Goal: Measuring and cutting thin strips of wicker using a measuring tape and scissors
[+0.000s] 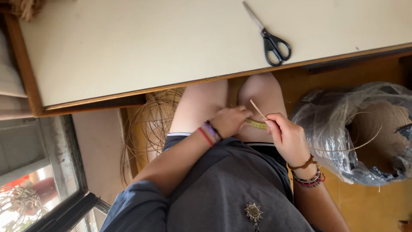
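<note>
Beside the knee, clear plastic bag (339,129) on floor, right hand (288,136) and left hand (229,121) pinched on thin reed strip (258,109), tilted up-left.

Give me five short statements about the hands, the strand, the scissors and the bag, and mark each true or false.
1. The scissors lie on the table. True.
2. The right hand pinches a thin pale strand. True.
3. The left hand holds the scissors. False: nobody touches them; it rests on the lap at a yellow tape.
4. The plastic bag sits on the table. False: it stands on the floor, to the person's right.
5. Both wrists wear bracelets. True.
</note>
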